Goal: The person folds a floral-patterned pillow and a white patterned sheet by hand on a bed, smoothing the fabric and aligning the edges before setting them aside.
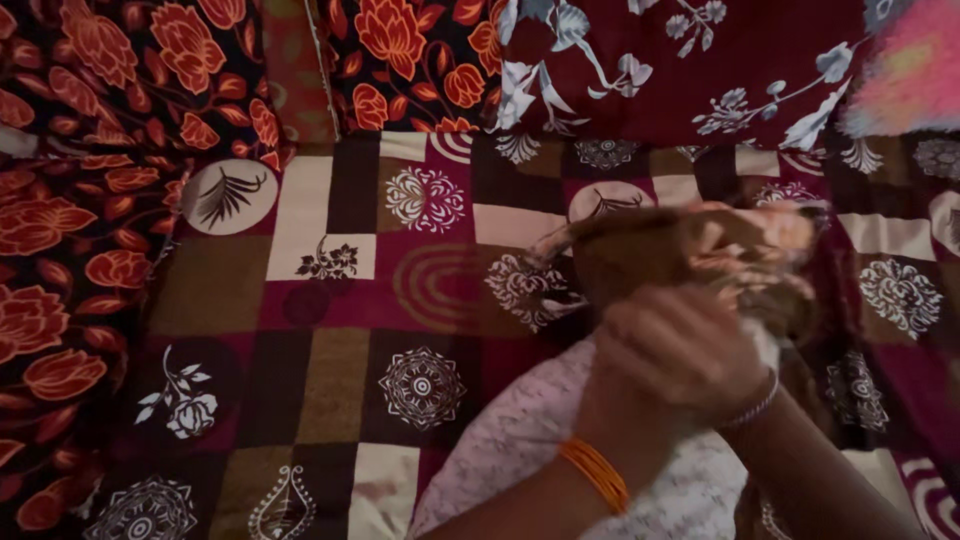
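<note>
Starting nearest: a pale pink speckled pillow [520,440] lies at the bottom edge on the bed, w/ both forearms crossing above it. One wrist carries orange bangles [596,472], the other a thin silver bracelet [752,405]. The hands overlap at frame centre-right, so which is left and which right isn't fully clear; going by the arm angles, the left hand [650,375] sits just in front, the right hand [715,345] touching it from the right. Both look closed w/ fingers curled around a bunch of brown patterned cloth [700,245], prob. a pillow cover, blurred by motion. The cloth is lifted off the bed, between the hands and the patchwork bedsheet [340,300] beyond.

Handling, as a judgement: the cloth looks light, limp and thin, no stiffness at all, so it'll sag and fold wherever it isn't held. Not fragile, not slippery. Best hold is along an edge or at the open mouth, pinched at two spread points so it hangs flat rather than bunching.

Further back: red-floral dark pillows [150,60] at top left and a maroon cushion w/ grey flowers [680,70] at top right, well apart from the hands.
</note>
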